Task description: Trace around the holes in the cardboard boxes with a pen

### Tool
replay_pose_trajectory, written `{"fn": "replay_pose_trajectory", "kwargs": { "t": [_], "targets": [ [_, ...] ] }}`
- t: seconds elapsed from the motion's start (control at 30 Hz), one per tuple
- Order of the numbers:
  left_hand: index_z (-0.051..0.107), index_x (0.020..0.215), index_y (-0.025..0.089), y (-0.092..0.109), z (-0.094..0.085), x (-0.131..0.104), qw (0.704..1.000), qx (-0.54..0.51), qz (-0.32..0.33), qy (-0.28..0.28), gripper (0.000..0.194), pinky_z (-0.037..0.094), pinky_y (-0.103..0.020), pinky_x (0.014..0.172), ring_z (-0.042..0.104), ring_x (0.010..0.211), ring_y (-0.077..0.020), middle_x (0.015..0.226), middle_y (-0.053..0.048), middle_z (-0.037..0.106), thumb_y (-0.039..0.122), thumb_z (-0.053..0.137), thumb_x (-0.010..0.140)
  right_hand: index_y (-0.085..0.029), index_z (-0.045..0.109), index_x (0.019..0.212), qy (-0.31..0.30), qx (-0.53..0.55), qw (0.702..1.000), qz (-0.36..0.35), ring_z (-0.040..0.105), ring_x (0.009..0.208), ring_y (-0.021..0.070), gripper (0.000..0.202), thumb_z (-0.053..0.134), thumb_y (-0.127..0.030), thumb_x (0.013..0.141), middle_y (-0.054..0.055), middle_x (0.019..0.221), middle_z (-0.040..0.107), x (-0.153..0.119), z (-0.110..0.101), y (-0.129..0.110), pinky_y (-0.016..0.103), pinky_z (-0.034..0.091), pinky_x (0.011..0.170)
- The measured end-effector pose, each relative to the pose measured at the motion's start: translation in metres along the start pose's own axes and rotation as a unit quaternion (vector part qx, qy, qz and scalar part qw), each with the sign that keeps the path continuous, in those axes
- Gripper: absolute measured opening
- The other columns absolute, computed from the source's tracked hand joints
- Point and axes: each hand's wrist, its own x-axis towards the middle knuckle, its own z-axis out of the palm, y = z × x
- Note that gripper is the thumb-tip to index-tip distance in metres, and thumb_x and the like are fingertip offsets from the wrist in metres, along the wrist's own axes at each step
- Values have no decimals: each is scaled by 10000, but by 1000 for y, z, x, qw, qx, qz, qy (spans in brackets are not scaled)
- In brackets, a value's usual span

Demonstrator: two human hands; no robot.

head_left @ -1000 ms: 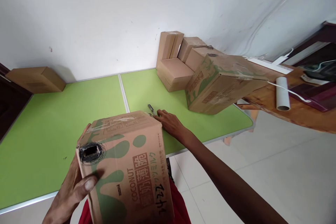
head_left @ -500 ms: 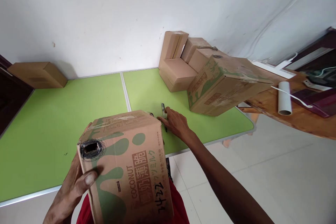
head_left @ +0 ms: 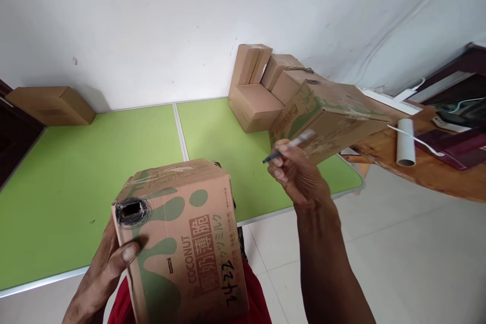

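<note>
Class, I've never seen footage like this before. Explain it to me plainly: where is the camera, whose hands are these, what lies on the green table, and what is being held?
There is no machine here. A person wears one camera on the head, looking forward and down, so both hands are that person's own. The left hand grips a printed carton, marked COCONUT, with a blackened hole near one corner. The right hand is raised over the table, pinching a pen. On the table's far side stand small plain boxes by the wall and a second printed carton in front of them. Another box lies far left. A white roll rests on a wooden surface to the right.
</note>
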Motion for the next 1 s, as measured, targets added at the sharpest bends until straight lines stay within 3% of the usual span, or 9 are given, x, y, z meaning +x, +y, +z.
{"fn": "replay_pose_trajectory", "kwargs": {
  "t": [0.07, 0.13, 0.27, 0.37, 0.47, 0.57, 0.73, 0.9, 1.0],
  "targets": [
    [504, 1725, 318, 9, 9, -3, 1000, 2, -25, 9, 1130, 391, -708, 1367, 408, 1667, -573, 1755, -90, 582, 818, 831, 767, -307, 471, 888, -10, 144, 989, -37, 523, 524, 149, 409, 708, -638, 919, -51, 695, 530, -20, 2, -25, 256, 380, 427],
    [513, 1719, 325, 18, 19, -5, 1000, 0, -22, 2, 1181, 479, -689, 1314, 443, 1645, -578, 1742, -84, 598, 828, 859, 709, -303, 559, 869, -71, 268, 959, -53, 531, 464, 140, 337, 797, -535, 920, -60, 650, 566, -38, 12, -47, 240, 356, 373],
    [500, 1739, 362, 35, 36, -7, 999, -22, 30, -27, 1219, 527, -649, 1286, 444, 1660, -547, 1749, -65, 596, 804, 904, 677, -311, 756, 886, -183, 331, 922, -82, 641, 461, 159, 247, 851, -524, 965, -36, 642, 692, -61, 37, -74, 229, 419, 348],
    [463, 1771, 344, 41, 43, -8, 996, -41, 60, -42, 1272, 483, -651, 1318, 375, 1700, -546, 1779, -88, 555, 775, 931, 670, -345, 867, 945, -210, 333, 914, -100, 717, 517, 181, 195, 851, -536, 983, -12, 677, 756, -64, 47, -79, 238, 509, 389],
    [410, 1798, 349, 41, 44, -7, 996, -51, 46, -55, 1335, 587, -658, 1199, 291, 1723, -580, 1827, -112, 480, 755, 954, 649, -378, 912, 1010, -208, 324, 915, -122, 751, 559, 204, 193, 837, -555, 994, 8, 705, 794, -62, 53, -79, 267, 579, 439],
    [355, 1819, 372, 34, 39, -3, 994, -47, 62, -76, 1355, 598, -681, 1169, 335, 1691, -607, 1840, -115, 455, 715, 963, 658, -358, 921, 1052, -198, 297, 917, -176, 753, 585, 204, 172, 824, -496, 1021, 19, 732, 803, -69, 62, -77, 281, 618, 487],
    [200, 1854, 393, 23, 34, 6, 985, -30, 101, -139, 1331, 564, -691, 1201, 449, 1624, -579, 1878, -119, 366, 643, 930, 770, -395, 894, 1110, -100, 149, 964, -195, 844, 929, 238, 135, 763, -380, 1082, 16, 1032, 865, -100, 81, -75, 330, 714, 819],
    [180, 1853, 394, 22, 37, 7, 977, -48, 129, -162, 1275, 418, -670, 1334, 463, 1614, -500, 1883, -109, 322, 582, 927, 837, -403, 849, 1209, -140, 56, 955, -256, 843, 876, 234, 272, 739, -222, 1039, 6, 1111, 883, -110, 99, -71, 300, 688, 702],
    [194, 1850, 393, 21, 38, 7, 977, -60, 131, -158, 1271, 427, -674, 1326, 423, 1641, -499, 1883, -113, 317, 575, 940, 836, -393, 838, 1208, -135, 44, 948, -285, 843, 894, 238, 312, 734, -168, 1020, 0, 1105, 886, -107, 105, -71, 331, 705, 778]
  ]
}}
